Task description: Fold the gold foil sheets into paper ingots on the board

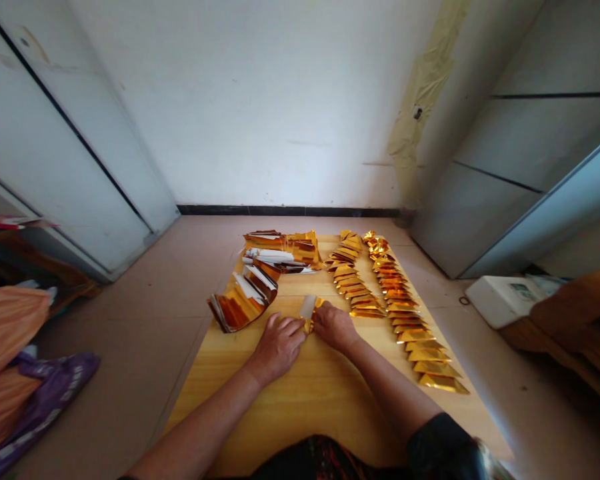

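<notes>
Between my hands lies a small sheet of gold foil paper (308, 307), its pale side partly showing and one part folded over in gold. My left hand (279, 347) presses on its near left edge with fingers bent together. My right hand (334, 325) pinches the sheet's right side, the fingers curled and the fingertips partly hidden. Up and to the left of them are curled stacks of gold foil sheets (240, 303). On the right, folded gold pieces overlap in a shorter row (353, 283) and a longer row (405, 317).
The wooden table (260, 420) stands on a tiled floor before a white wall (260, 107). Cabinets flank it on both sides. Orange and purple bags (45, 393) lie at the left. A white box (500, 303) and wooden furniture are at the right.
</notes>
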Demonstrator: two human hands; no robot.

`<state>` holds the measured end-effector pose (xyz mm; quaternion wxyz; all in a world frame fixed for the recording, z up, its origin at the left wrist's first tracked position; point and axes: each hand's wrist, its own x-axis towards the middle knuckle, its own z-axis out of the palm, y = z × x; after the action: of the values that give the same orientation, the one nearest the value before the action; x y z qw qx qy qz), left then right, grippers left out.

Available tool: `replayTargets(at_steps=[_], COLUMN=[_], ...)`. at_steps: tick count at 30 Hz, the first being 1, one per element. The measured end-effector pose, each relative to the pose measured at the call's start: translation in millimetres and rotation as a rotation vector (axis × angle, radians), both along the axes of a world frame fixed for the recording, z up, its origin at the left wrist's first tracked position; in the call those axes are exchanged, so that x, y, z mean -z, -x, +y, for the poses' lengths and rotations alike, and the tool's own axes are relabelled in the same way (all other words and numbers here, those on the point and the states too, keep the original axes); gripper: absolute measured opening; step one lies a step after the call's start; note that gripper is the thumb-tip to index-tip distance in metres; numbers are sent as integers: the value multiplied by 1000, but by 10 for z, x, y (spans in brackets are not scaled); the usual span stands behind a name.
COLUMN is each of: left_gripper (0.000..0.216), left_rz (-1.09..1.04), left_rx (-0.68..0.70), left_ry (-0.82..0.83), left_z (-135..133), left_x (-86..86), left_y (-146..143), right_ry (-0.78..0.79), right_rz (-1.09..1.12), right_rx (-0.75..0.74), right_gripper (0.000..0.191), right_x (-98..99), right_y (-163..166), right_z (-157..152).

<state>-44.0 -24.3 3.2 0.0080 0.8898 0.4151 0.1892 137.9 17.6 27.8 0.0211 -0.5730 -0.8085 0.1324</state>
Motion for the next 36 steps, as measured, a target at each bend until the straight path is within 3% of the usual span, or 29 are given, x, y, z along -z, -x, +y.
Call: replayTargets(at_steps=[23,36], left_gripper=[41,35], left_rz=[33,-5], left_rx=[-4,-1], left_ry=[-16,-32], left_z=[-10,-1], left_x=[30,93], left_y=[-6,2], right_ry=[13,-16], right_rz=[-42,156], right_rx=[12,58], right_gripper=[21,12], right_x=[-23,57], right_y=[42,-31], right_z=[-17,-38])
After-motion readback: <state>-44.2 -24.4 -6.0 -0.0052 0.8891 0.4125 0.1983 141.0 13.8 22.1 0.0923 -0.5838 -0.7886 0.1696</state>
